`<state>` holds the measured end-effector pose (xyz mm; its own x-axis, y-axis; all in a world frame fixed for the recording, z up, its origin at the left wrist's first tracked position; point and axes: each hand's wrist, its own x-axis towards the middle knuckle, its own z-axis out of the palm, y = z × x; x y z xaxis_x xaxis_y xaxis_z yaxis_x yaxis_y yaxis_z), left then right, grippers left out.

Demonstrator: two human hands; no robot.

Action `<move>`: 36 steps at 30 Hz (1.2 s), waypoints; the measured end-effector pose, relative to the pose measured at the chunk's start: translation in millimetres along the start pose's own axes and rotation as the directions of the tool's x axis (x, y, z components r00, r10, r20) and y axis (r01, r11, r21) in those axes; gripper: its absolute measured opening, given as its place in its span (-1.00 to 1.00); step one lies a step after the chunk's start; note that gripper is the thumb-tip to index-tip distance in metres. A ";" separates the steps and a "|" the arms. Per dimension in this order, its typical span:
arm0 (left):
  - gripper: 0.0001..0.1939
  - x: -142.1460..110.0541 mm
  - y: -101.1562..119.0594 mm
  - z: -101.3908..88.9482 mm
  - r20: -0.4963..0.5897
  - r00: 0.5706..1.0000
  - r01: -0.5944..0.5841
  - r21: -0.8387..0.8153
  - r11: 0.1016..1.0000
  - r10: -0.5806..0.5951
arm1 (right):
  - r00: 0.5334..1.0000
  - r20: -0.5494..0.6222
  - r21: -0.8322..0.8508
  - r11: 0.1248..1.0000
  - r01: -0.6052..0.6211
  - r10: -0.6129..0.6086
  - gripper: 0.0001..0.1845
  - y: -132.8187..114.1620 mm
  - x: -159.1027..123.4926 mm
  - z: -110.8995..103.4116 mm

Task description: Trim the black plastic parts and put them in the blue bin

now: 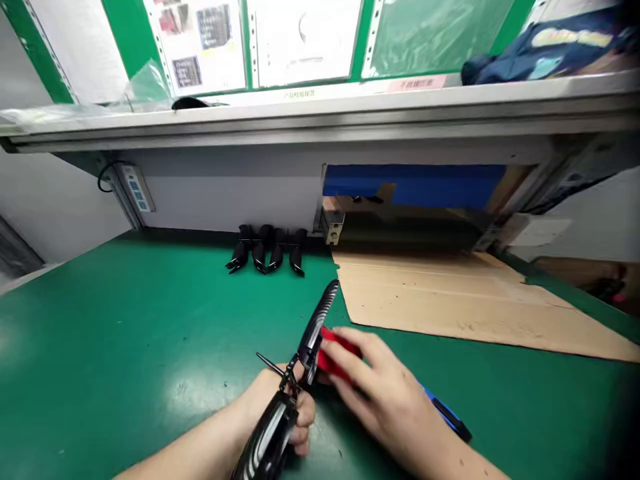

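Note:
My left hand (303,421) is closed around the middle of a glossy black moulded plastic part (268,433), which has two long ribbed ends joined by a thin stem. The part slants from the lower middle up toward the back of the table. In my right hand (383,383) is a piece of red cloth (331,357), pinched under bent fingers and held against the right side of the part's upper half. The fingertips under the cloth are hidden. Partly covered by my right forearm, a blue and black tool (453,420) lies on the table; its kind is unclear.
Similar black parts (267,247) stand in a row at the back of the green table (125,333). To the right lies a flat cardboard sheet (450,303) before a blue-topped opening (415,185). Overhead runs a shelf (300,123); a power strip (139,189) hangs at left.

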<state>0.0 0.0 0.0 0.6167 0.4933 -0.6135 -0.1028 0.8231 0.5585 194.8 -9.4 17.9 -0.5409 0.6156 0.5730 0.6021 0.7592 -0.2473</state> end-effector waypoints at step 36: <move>-0.64 -17.2 -12.2 -19.6 0.104 0.961 -0.254 -0.051 0.966 0.258 | 0.950 0.023 0.450 0.845 -0.287 0.311 -0.75 -8.3 8.0 21.8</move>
<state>-24.7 -13.0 -7.2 0.6471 0.6567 -0.3873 -0.2955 0.6843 0.6666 172.7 -6.2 7.5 -0.3406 0.8258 0.4494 0.4000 0.5599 -0.7256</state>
